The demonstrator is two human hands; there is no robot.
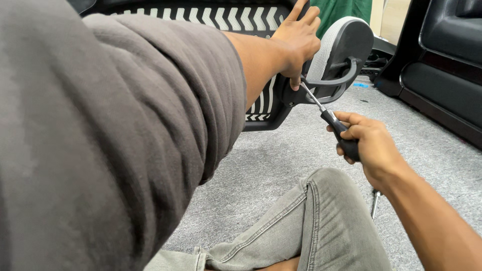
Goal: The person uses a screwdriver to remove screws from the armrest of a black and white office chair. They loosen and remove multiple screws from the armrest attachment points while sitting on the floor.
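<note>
My left hand [297, 41] reaches forward and grips the black plastic frame of a chair back [273, 108] with white chevron mesh, its thumb pressed where the frame joins a curved bracket. A grey mesh headrest [334, 45] on that black bracket stands just right of the hand. My right hand [369, 143] holds a screwdriver [332, 119] by its black handle. The metal shaft angles up and left, with its tip at the joint under my left thumb.
I sit on grey carpet [281, 165] with my knee in grey jeans [326, 216] below the hands. A second metal tool [374, 203] lies on the carpet by my right wrist. Black furniture [442, 65] stands at the right, green fabric [341, 10] behind.
</note>
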